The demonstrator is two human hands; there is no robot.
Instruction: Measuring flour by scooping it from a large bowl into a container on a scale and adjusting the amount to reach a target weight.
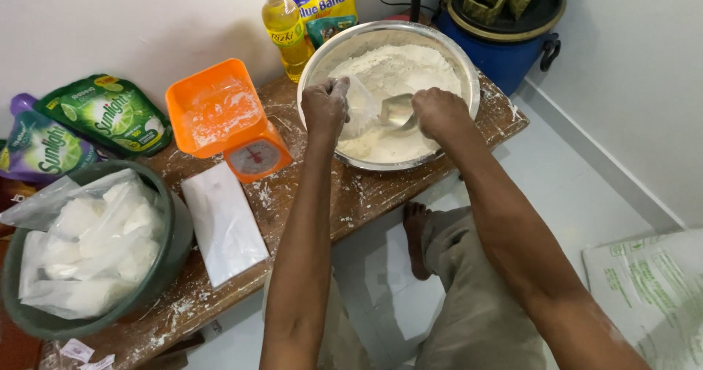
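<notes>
A large steel bowl [320, 51] full of white flour [395, 70] stands at the far right end of a low wooden table [366, 194]. My left hand [325, 105] pinches the mouth of a small clear plastic bag [360, 106] over the flour. My right hand [438, 111] grips a metal scoop [396, 110] whose blade points at the bag's opening. Both hands are dusted with flour.
An orange kitchen scale [223, 117] with a floury tray sits left of the bowl. A stack of flat plastic bags [223, 222] lies in front of it. A green tub [172, 249] holds filled flour bags. An oil bottle [284, 26], pouches [106, 114], a blue drum [505, 51] and a sack [652, 289] surround the table.
</notes>
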